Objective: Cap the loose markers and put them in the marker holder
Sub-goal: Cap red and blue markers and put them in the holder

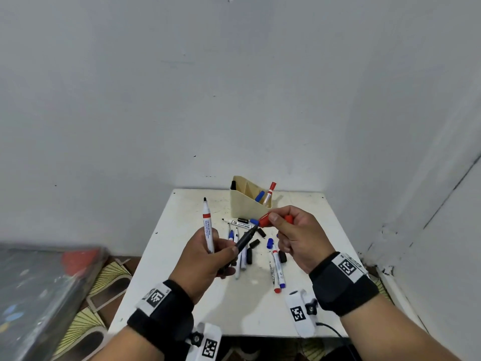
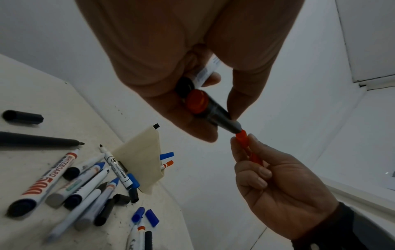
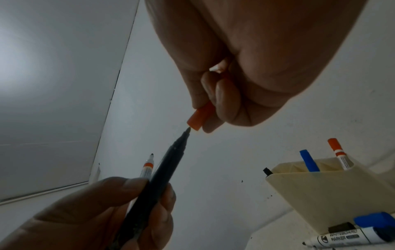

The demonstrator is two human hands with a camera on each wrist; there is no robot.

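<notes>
My left hand (image 1: 223,250) grips two uncapped markers. One is a white marker with a red band (image 1: 207,225), standing upright with its tip up. The other is a black marker (image 1: 244,239) (image 3: 166,169), slanted towards my right hand (image 1: 276,221). That hand pinches a red cap (image 1: 265,220) (image 3: 199,118) between thumb and fingers. The black marker's tip sits right at the cap's open mouth (image 2: 242,137). More red shows between the right fingers (image 1: 288,218). The beige marker holder (image 1: 247,207) stands just behind the hands, with a blue, a red-capped and a black marker in it.
Several loose markers (image 1: 278,269) and black and blue caps (image 1: 270,243) lie scattered on the small white table (image 1: 182,295) under my hands. Walls close the table in at the back and right. A grey bundle (image 1: 39,295) lies on the patterned floor at the left.
</notes>
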